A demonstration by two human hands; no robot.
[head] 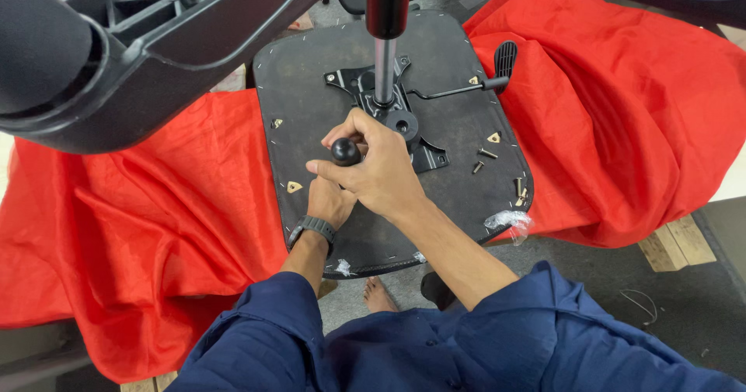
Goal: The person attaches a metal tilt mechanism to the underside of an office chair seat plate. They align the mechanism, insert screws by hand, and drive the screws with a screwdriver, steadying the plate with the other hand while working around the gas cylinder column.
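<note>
1. A bright red crumpled cloth [124,229] covers the work surface; on it lies an upturned black office-chair seat pan [311,97], underside facing up.
2. A black plastic star-shaped chair base [155,42] looms at the top left, close to the camera, carried on a steel gas-lift column [385,58] that stands upright in the black metal tilt mechanism plate [404,124] at the middle of the seat pan.
3. A black adjustment lever with a paddle handle [497,69] runs from the mechanism towards the pan's right edge.
4. The right hand [381,174] wraps a tool topped by a round black knob handle [346,152]; the fingers are curled closed around it, the knob showing between thumb and forefinger.
5. The left hand [328,202], with a dark wristwatch [313,229] at the wrist, sits just below and partly under the right. Its fingers are hidden, so I cannot tell their state.
6. The knob stands just left of the mechanism plate, above the pan surface; the tool's tip is hidden.
7. Judgement: good practice is to keep the tool square to the pan, with the lower hand steadying the shaft against slipping.
8. Loose brass-coloured bolts [482,159] lie to the right, well apart from both hands.
</note>
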